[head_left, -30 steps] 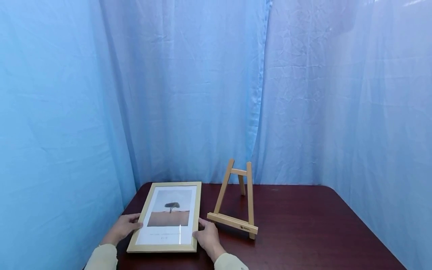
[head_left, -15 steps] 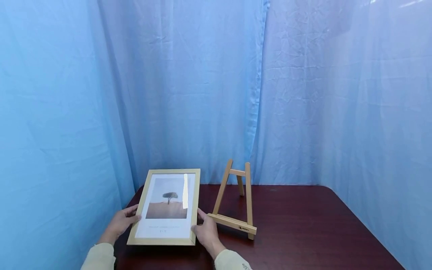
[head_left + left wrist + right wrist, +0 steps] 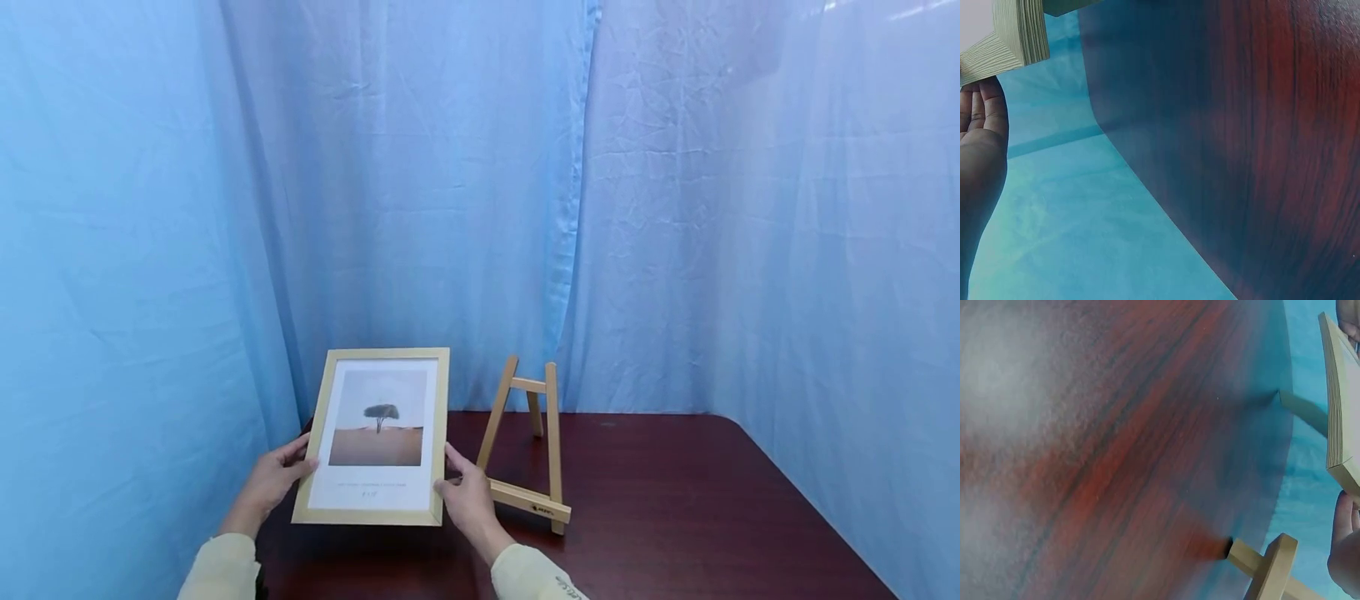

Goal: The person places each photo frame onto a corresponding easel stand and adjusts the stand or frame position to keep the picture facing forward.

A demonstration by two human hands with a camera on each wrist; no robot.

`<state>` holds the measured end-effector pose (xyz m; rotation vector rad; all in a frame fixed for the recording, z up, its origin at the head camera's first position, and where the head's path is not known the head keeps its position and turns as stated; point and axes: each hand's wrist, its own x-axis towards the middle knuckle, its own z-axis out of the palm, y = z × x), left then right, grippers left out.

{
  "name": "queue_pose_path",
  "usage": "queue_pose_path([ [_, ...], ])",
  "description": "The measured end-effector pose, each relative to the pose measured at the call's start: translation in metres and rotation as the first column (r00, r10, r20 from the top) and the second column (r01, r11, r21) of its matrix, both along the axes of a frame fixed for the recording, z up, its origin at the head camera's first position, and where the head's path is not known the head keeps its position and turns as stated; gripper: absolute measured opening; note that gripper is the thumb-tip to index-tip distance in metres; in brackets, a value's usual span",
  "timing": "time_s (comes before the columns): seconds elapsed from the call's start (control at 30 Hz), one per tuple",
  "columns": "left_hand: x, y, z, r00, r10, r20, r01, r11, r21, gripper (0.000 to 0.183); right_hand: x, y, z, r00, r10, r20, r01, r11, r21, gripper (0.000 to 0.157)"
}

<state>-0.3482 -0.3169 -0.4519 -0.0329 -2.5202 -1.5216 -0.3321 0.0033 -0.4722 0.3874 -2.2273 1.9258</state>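
A light-wood picture frame [image 3: 375,437] with a print of a lone tree is held up off the table, tilted back with its face toward me. My left hand [image 3: 272,483] grips its left side, thumb on the front and fingers behind. On the opposite side my right hand [image 3: 467,498] holds the lower part the same way. A grey support leg [image 3: 1305,412] slants out behind the frame in the right wrist view. Just right of it stands a small wooden easel [image 3: 555,442]; its ledge [image 3: 528,498] is partly covered by my right hand at the left end.
The dark red-brown table [image 3: 675,500] has rounded far corners. Pale blue curtains [image 3: 427,208] hang close behind the table and along both sides.
The picture frame has risen from lying nearly flat low over the table to a steeper tilt, with both hands lifting along with it. The easel has stayed put.
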Motion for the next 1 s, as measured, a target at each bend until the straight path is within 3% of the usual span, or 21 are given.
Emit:
queue_pose_path([
  [0.3,-0.003,0.008,0.007,1.000,0.008,-0.030,-0.007,0.999,0.039,0.059,-0.002,0.009,0.007,0.998,-0.030,-0.057,0.030,1.000,-0.004,0.054],
  [0.63,-0.007,0.014,0.015,0.998,-0.015,-0.068,0.020,0.997,0.076,0.056,-0.003,0.017,0.017,0.991,-0.065,-0.118,0.068,0.997,0.022,0.055],
  [1.0,-0.011,0.026,0.020,0.994,0.008,-0.110,0.006,0.992,0.129,0.056,-0.002,0.022,0.018,0.980,-0.113,-0.164,0.118,0.993,0.021,0.057],
])
